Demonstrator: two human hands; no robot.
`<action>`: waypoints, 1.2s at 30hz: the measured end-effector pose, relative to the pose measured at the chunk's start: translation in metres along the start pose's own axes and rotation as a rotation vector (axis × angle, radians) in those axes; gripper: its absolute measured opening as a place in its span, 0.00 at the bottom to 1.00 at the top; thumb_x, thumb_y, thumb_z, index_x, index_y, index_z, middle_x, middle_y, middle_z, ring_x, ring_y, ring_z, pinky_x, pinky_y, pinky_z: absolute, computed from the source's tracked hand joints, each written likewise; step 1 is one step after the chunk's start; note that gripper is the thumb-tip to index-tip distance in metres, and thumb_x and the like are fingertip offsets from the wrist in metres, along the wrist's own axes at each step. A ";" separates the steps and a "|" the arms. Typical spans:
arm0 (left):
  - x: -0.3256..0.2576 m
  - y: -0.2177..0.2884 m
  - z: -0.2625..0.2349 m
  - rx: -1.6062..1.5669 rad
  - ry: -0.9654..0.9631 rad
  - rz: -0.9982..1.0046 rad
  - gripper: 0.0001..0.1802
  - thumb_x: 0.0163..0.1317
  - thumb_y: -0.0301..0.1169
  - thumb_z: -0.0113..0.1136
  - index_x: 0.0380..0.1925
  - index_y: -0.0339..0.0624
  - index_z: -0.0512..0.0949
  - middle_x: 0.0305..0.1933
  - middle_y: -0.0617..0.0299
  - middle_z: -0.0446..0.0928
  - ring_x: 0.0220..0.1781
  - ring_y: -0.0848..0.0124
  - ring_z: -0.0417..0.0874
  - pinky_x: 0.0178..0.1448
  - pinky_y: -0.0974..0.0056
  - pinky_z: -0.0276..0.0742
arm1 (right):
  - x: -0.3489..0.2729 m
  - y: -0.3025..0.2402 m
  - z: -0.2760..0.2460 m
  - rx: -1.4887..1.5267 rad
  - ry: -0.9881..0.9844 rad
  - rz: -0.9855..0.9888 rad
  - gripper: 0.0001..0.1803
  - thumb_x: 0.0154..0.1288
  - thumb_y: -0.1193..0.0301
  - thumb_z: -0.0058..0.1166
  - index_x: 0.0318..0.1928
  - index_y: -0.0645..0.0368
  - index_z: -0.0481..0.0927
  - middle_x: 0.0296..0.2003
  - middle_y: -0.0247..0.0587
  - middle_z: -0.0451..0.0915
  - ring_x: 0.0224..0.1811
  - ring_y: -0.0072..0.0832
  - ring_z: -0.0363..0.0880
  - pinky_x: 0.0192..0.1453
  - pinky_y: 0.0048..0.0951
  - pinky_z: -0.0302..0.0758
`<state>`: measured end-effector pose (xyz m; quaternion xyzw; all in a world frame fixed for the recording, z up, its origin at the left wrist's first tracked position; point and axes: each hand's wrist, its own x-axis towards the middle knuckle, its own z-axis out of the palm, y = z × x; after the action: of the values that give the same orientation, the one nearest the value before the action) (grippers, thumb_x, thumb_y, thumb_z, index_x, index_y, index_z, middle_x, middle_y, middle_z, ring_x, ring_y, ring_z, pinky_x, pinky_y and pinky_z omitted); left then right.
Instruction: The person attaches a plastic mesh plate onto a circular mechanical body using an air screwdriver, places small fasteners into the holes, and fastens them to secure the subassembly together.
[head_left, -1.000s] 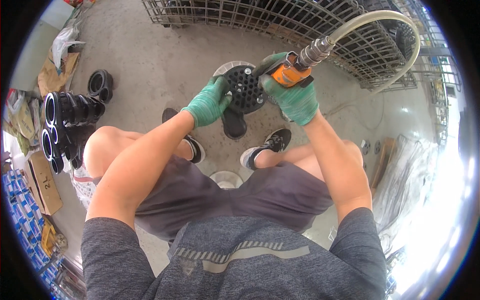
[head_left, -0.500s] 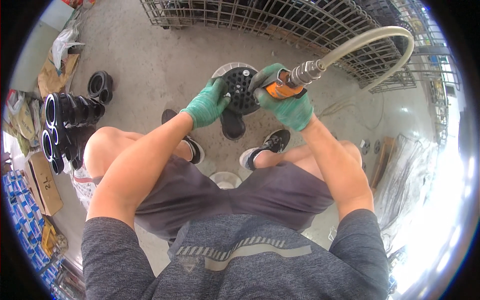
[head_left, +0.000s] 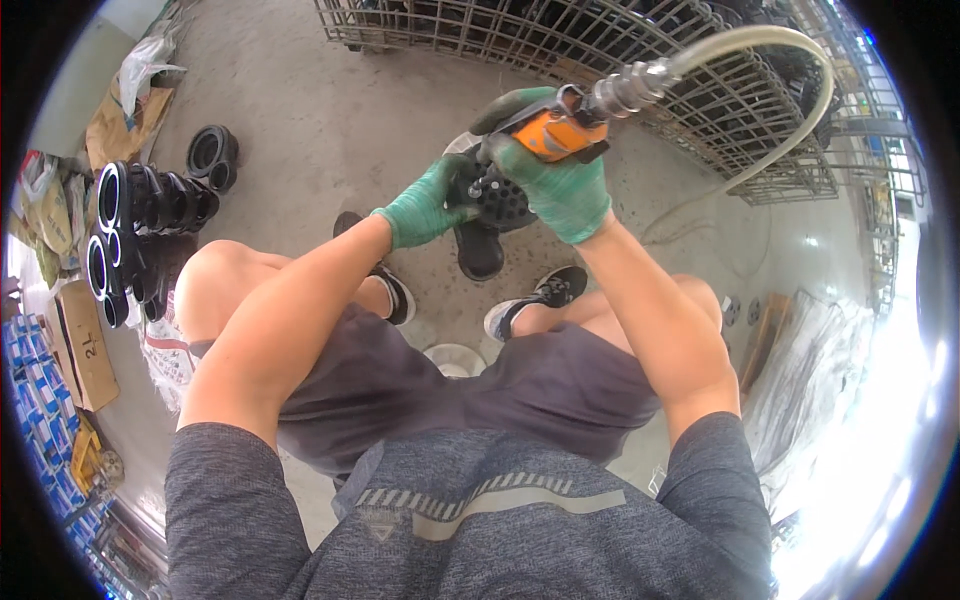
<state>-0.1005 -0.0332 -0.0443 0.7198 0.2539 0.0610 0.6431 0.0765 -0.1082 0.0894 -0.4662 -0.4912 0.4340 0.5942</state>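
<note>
My left hand, in a green glove, is closed at the left edge of a black round part full of holes. A small metal bolt shows beside its fingertips. Below the perforated face, a smaller rounded black lobe sticks out toward me. My right hand, gloved too, is wrapped around an orange and black air tool, tilted over the part. The tool's working end is hidden by the hand. From its metal coupling runs a clear hose.
A wire mesh cage holding dark parts stands ahead. On the left are stacked black rings, a lone black double ring, a cardboard box and blue boxes. Clear plastic sheeting lies on the right.
My right hand has shifted slightly up and left with the air tool, and now covers more of the perforated part. My left hand has moved slightly right, keeping to the part's edge.
</note>
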 end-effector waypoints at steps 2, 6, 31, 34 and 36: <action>-0.002 0.009 0.004 -0.089 0.068 0.058 0.38 0.61 0.23 0.67 0.69 0.38 0.59 0.59 0.49 0.74 0.64 0.62 0.75 0.69 0.55 0.72 | -0.002 0.005 0.007 0.011 0.017 0.029 0.17 0.61 0.79 0.65 0.50 0.61 0.79 0.42 0.36 0.85 0.42 0.22 0.83 0.49 0.26 0.83; 0.000 0.008 0.002 -0.069 0.052 -0.008 0.38 0.61 0.21 0.66 0.69 0.39 0.59 0.62 0.51 0.73 0.64 0.63 0.74 0.69 0.55 0.72 | -0.001 0.009 0.011 -0.038 0.020 0.066 0.13 0.60 0.79 0.65 0.46 0.60 0.81 0.39 0.30 0.84 0.41 0.19 0.80 0.49 0.25 0.80; 0.003 0.013 0.022 0.352 0.315 -0.013 0.17 0.66 0.26 0.61 0.53 0.34 0.73 0.47 0.44 0.79 0.46 0.52 0.82 0.53 0.54 0.78 | 0.000 -0.030 -0.090 -0.015 0.381 -0.049 0.15 0.63 0.71 0.67 0.49 0.60 0.80 0.36 0.40 0.85 0.33 0.27 0.84 0.32 0.27 0.81; 0.004 0.010 0.022 0.426 0.332 0.010 0.17 0.66 0.26 0.63 0.53 0.34 0.74 0.51 0.43 0.79 0.49 0.51 0.82 0.56 0.54 0.78 | -0.013 -0.036 -0.103 0.027 0.423 -0.002 0.15 0.63 0.71 0.66 0.48 0.60 0.80 0.35 0.40 0.85 0.31 0.27 0.84 0.30 0.27 0.79; 0.005 0.017 0.016 0.415 0.301 -0.031 0.17 0.65 0.26 0.63 0.52 0.34 0.74 0.55 0.42 0.78 0.53 0.49 0.82 0.58 0.54 0.78 | -0.023 -0.037 -0.108 0.036 0.489 -0.004 0.14 0.64 0.71 0.65 0.48 0.59 0.80 0.34 0.38 0.84 0.29 0.26 0.83 0.28 0.25 0.77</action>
<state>-0.0845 -0.0464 -0.0324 0.8153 0.3648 0.1042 0.4375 0.1823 -0.1510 0.1126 -0.5455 -0.3259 0.3160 0.7045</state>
